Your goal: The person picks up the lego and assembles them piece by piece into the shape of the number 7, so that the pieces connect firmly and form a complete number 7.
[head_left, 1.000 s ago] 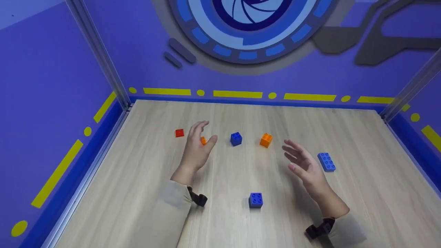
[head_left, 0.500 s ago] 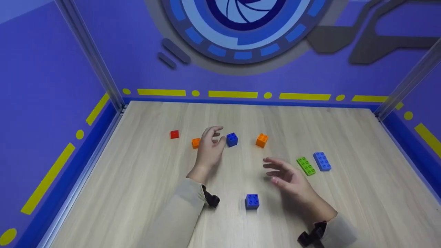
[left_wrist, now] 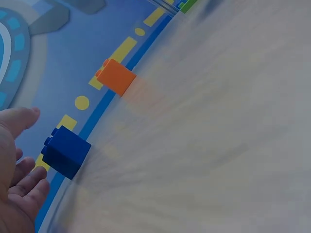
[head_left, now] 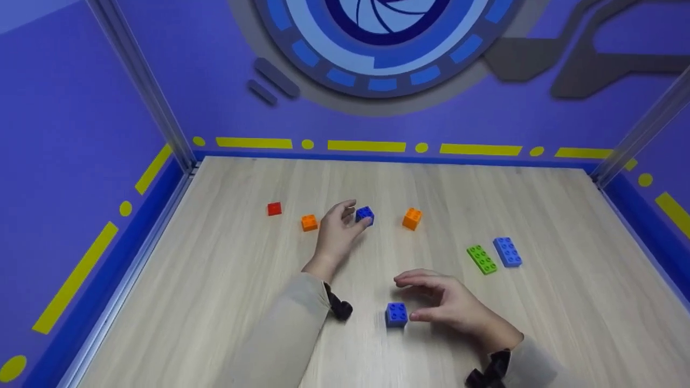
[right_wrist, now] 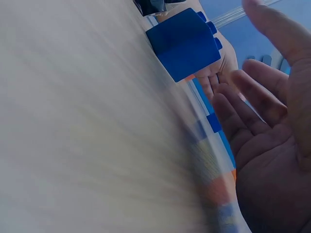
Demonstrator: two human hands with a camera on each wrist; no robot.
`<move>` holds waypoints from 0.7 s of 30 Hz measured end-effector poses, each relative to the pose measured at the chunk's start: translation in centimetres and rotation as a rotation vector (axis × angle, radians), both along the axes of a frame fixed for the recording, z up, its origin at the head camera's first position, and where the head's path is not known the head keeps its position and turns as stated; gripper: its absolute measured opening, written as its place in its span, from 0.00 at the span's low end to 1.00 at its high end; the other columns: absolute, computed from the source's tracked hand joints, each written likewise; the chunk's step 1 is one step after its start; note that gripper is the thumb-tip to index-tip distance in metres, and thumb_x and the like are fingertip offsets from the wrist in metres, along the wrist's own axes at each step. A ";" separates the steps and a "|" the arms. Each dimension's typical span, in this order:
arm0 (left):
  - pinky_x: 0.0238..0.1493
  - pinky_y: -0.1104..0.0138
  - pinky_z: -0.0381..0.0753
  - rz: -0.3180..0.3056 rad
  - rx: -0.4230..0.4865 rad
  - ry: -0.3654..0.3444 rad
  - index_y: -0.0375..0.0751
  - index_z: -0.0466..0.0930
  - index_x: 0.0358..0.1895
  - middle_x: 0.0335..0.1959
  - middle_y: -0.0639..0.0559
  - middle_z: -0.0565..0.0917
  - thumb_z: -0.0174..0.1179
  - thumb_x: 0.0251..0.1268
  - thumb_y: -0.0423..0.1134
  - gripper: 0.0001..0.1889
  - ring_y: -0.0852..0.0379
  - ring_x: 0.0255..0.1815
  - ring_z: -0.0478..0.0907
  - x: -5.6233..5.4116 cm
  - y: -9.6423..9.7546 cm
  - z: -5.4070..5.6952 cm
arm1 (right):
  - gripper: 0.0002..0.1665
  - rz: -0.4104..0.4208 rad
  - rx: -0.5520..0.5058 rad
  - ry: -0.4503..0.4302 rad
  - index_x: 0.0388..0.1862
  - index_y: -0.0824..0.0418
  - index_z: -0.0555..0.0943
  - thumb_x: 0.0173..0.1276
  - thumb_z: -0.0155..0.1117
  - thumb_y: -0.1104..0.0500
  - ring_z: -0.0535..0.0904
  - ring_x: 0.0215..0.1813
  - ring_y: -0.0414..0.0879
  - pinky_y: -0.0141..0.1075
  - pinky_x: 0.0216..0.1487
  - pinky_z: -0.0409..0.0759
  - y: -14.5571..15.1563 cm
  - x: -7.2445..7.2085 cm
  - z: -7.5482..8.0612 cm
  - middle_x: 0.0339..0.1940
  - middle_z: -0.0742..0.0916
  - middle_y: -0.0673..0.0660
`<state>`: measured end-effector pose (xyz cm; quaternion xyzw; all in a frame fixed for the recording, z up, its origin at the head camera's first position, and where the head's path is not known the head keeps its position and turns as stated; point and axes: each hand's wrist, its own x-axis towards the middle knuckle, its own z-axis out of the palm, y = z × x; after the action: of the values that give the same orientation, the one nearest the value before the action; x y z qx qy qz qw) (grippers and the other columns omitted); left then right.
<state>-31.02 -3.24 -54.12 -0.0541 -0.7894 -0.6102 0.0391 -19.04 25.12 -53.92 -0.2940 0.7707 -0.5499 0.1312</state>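
Observation:
My left hand is beside the far dark blue brick, its thumb overlapping that brick in the head view. In the left wrist view, the fingers stand apart from the blue brick, with a small gap. My right hand is just to the right of the near blue brick, thumb and fingers spread, holding nothing. The right wrist view shows this blue brick upright on the table, clear of the fingers.
Left of the left hand lie an orange brick and a flat red brick. Another orange brick stands right of the far blue one. A green brick and a light blue brick lie at right. Purple walls enclose the wooden table.
The left hand moved right, from over the left orange brick to the far blue brick. The right hand came left and nearer, to the near blue brick, uncovering the green brick.

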 end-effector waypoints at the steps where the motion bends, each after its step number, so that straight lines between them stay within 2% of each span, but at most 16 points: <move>1: 0.81 0.52 0.82 0.003 -0.006 0.003 0.37 0.76 0.81 0.79 0.38 0.80 0.73 0.80 0.43 0.33 0.40 0.81 0.80 -0.1 0.2 0.0 | 0.34 0.000 0.005 0.005 0.75 0.59 0.85 0.71 0.82 0.62 0.82 0.76 0.36 0.25 0.78 0.76 0.0 0.0 0.1 0.75 0.87 0.64; 6: 0.79 0.54 0.83 0.016 -0.039 -0.001 0.35 0.79 0.78 0.77 0.39 0.83 0.71 0.82 0.38 0.27 0.41 0.78 0.83 0.0 0.8 -0.2 | 0.34 -0.002 0.038 0.014 0.74 0.57 0.87 0.70 0.85 0.59 0.84 0.75 0.37 0.25 0.78 0.76 0.0 0.4 0.1 0.72 0.90 0.60; 11: 0.77 0.54 0.85 0.010 -0.078 0.021 0.32 0.80 0.76 0.74 0.36 0.84 0.70 0.82 0.35 0.25 0.41 0.74 0.86 -0.2 0.4 -0.4 | 0.33 0.015 0.044 0.054 0.71 0.60 0.88 0.67 0.87 0.59 0.85 0.72 0.38 0.25 0.77 0.78 -0.1 0.3 -0.1 0.69 0.91 0.60; 14: 0.75 0.54 0.87 0.019 -0.091 0.030 0.31 0.82 0.74 0.72 0.34 0.86 0.70 0.81 0.35 0.24 0.41 0.71 0.88 -0.4 0.3 -0.6 | 0.33 0.035 0.049 0.065 0.70 0.61 0.89 0.67 0.87 0.59 0.87 0.71 0.42 0.26 0.77 0.79 -0.2 0.2 -0.2 0.68 0.92 0.61; 21: 0.70 0.56 0.90 0.059 -0.086 0.033 0.33 0.86 0.69 0.67 0.36 0.89 0.72 0.80 0.36 0.20 0.44 0.65 0.91 0.1 0.3 -0.6 | 0.29 0.034 0.077 0.064 0.67 0.58 0.90 0.68 0.87 0.57 0.87 0.69 0.41 0.25 0.75 0.79 -0.5 0.6 -0.4 0.66 0.93 0.59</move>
<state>-30.92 -2.98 -54.68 -0.0426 -0.8153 -0.5734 0.0677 -18.45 24.64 -54.33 -0.3191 0.7899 -0.5080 0.1271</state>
